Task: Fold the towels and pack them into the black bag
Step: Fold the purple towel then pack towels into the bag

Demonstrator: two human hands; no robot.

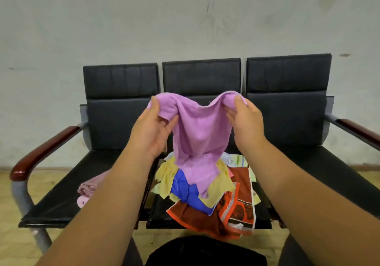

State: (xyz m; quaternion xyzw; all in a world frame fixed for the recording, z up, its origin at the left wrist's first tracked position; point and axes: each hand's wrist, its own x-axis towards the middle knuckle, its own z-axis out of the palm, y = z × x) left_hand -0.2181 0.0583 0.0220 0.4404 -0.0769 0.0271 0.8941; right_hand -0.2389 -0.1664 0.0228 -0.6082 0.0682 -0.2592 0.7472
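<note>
Above the bench's [86, 185] middle seat, left hand [151, 130] and right hand [245, 121] fingers pinch purple towel [197, 134] corners; should pull taut, align edges before folding.

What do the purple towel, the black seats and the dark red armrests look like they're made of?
The purple towel looks like soft, matte cloth, perhaps terry or microfibre: it hangs in limp folds. The seats seem leather or imitation leather: smooth, faintly shiny, with stitched panels. The armrests look like varnished wood, glossy, though plastic is possible.
</note>
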